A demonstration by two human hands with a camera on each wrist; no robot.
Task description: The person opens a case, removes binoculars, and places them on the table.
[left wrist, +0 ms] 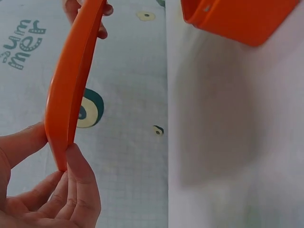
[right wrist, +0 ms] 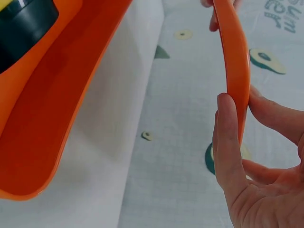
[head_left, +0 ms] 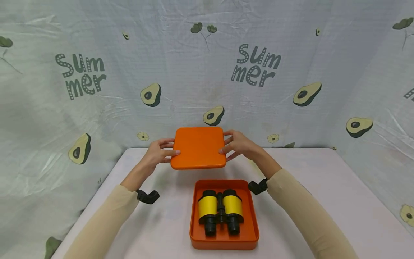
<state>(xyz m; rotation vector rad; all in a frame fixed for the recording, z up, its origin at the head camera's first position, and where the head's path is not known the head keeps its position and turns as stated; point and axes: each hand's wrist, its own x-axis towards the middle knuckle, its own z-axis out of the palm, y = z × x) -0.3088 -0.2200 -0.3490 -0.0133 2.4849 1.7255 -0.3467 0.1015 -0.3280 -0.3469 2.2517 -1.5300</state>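
Observation:
Both hands hold an orange lid (head_left: 198,147) up above the far part of the table. At its left edge the left hand (head_left: 158,153) pinches it, thumb on the top face and fingers beneath. The right hand (head_left: 240,144) pinches the opposite edge the same way. Nearer the body, an open orange box (head_left: 224,244) stands on the table, apart from the lid. Inside it lies a pair of binoculars (head_left: 221,210), black with yellow barrels. The left wrist view shows the lid (left wrist: 69,90) edge-on, as does the right wrist view, where the box (right wrist: 71,114) fills the left side.
A white table (head_left: 155,230) carries the box. Behind it hangs a pale curtain (head_left: 181,72) printed with avocados, flowers and lettering. Black wrist devices (head_left: 148,197) sit on both forearms, below beige sleeves.

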